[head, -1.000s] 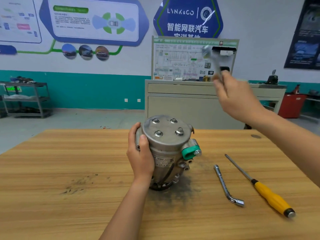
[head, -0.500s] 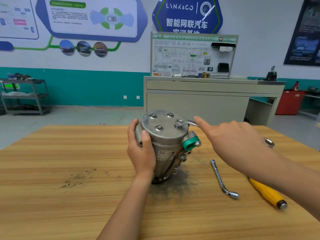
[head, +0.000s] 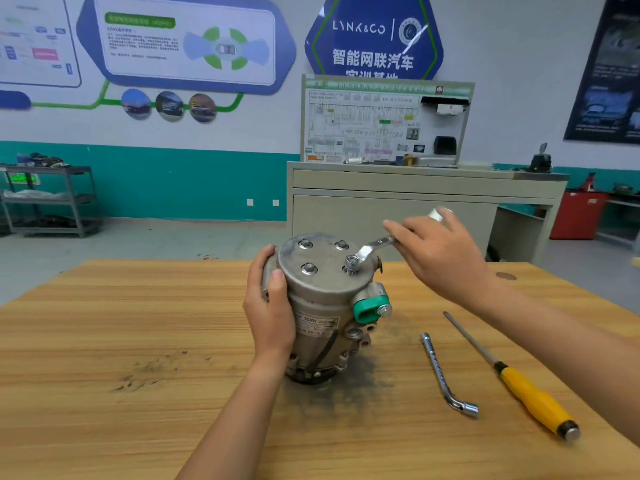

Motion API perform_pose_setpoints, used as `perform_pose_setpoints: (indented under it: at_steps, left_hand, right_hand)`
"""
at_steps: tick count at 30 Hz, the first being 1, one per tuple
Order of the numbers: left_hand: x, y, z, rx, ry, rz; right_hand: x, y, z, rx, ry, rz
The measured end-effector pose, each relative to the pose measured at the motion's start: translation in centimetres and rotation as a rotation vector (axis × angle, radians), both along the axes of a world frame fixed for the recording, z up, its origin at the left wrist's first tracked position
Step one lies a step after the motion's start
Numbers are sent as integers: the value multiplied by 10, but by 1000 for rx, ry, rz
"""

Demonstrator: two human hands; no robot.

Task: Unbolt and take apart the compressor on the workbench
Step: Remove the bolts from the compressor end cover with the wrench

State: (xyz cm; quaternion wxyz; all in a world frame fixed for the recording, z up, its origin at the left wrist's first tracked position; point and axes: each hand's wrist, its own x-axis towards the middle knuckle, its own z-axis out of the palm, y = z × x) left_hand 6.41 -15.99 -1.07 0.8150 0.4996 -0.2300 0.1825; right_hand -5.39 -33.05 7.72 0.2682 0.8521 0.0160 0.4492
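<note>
- Left hand point(head: 273, 306) wraps the left side of the compressor point(head: 325, 306), thumb in front and fingers curled round behind, bracing it.
- The compressor stands on end near the middle of the workbench point(head: 104, 341), with its flat end cap facing up.
- 4 bolts point(head: 309, 268) sit in that cap in a rough square. The front right bolt point(head: 351, 262) stands a little raised and carries the ring end of 1 wrench point(head: 374, 245).
- The wrench's long axis runs from that bolt up and to the right, away from the left hand and into the right hand point(head: 440, 261).
- The right hand closes round the handle with its index finger laid along it, and the handle's far end shows beyond the knuckles.
- Of the 2 hands the right is nearer the bolt, so I judge the coming swing about it is the right's job, while the left resists the twist.
- 1 green cap point(head: 369, 306) sits on the fitting at the compressor's right side, below the wrench.
- Further right on the bench lie 2 idle tools, apart from each other: 1 bent socket wrench point(head: 443, 372) and 1 screwdriver point(head: 530, 400) with a yellow handle.
- Both tools point from far left to near right.
</note>
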Motion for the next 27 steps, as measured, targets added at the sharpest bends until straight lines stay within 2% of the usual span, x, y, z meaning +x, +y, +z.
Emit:
perform_pose_setpoints:
  at_steps: [5,6,7,9,11,12,15,17,24,27]
  left_hand:
    - [3,-4,3,63,-32,-11]
    - [4,-4,3,66,-32,-16]
    - [4,-4,3,63,-33,-18]
    - [3,-3,2,45,-41,-4]
    - [1,-2,0,29,-37,5]
    - [0,-2,-2,22,-35,13]
    - [-2,-2,-4,20,-27,49]
    - [-4,-2,-4,31,-17,55]
    - [-11,-5,-3,47,-25,82]
    - [-12,-7,-2,55,-41,97]
  right_hand:
    - [60,12,28,-148,234,65]
    - [60,16,31,-113,219,74]
    - [58,17,33,3,130,82]
    - [46,21,37,391,-105,64]
    - [25,26,34,697,-145,109]
    - [12,30,30,706,-92,92]
    - [-26,48,8,517,212,-180]
    - [-40,58,-3,480,345,-309]
    - [-53,79,6,246,459,-499]
    - [-52,87,9,217,530,-536]
